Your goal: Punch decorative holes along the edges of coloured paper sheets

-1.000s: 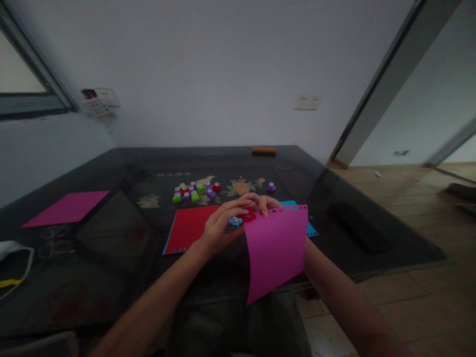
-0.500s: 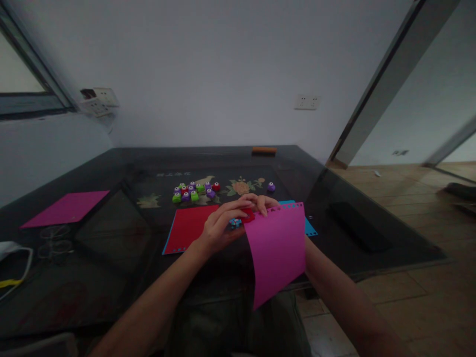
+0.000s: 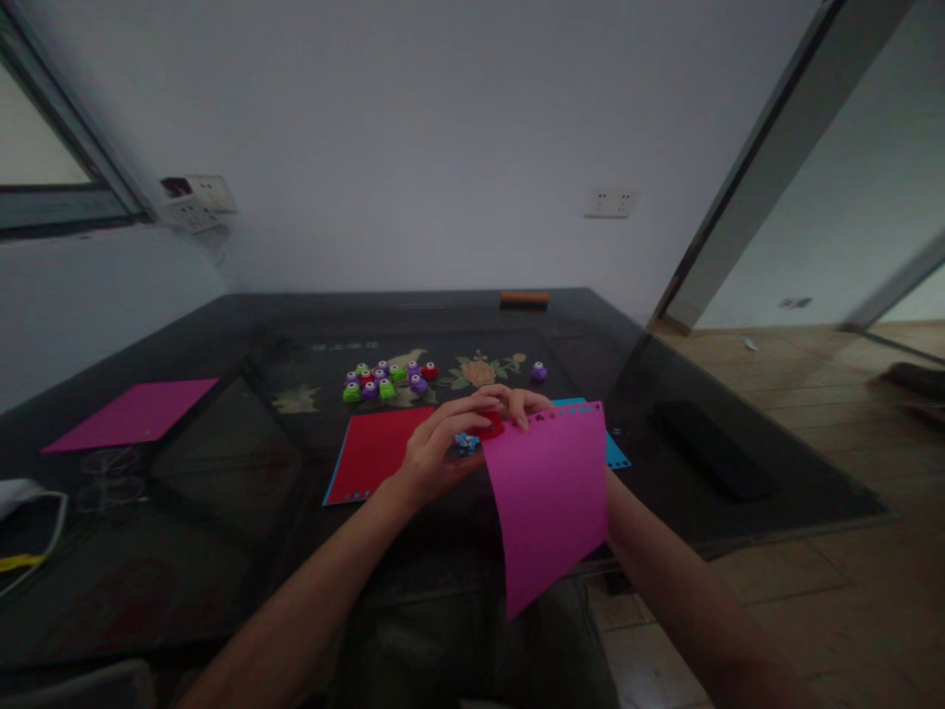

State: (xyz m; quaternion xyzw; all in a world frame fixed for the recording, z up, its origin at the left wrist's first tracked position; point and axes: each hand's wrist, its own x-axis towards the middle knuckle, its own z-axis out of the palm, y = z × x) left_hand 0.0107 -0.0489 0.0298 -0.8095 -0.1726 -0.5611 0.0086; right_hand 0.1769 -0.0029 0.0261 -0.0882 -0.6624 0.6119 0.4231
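A pink sheet (image 3: 550, 492) with shaped holes along its top edge hangs from my hands, its lower corner drooping past the table's front edge. My left hand (image 3: 443, 443) is wrapped round a small red device (image 3: 491, 425) with a blue and white part (image 3: 467, 443), at the sheet's top left corner. My right hand (image 3: 523, 402) pinches the sheet's top edge beside the device; its palm is behind the paper. Below and left lies a red sheet (image 3: 380, 448) over a blue one. Another blue sheet (image 3: 617, 453) shows behind the pink sheet.
Several small green, purple and red one-eyed figures (image 3: 388, 379) cluster at mid-table, with a purple one (image 3: 538, 371) apart. Another pink sheet (image 3: 137, 414) and a coiled cable (image 3: 110, 478) lie left. A black case (image 3: 709, 448) is at right, a brown bar (image 3: 524, 297) at the back.
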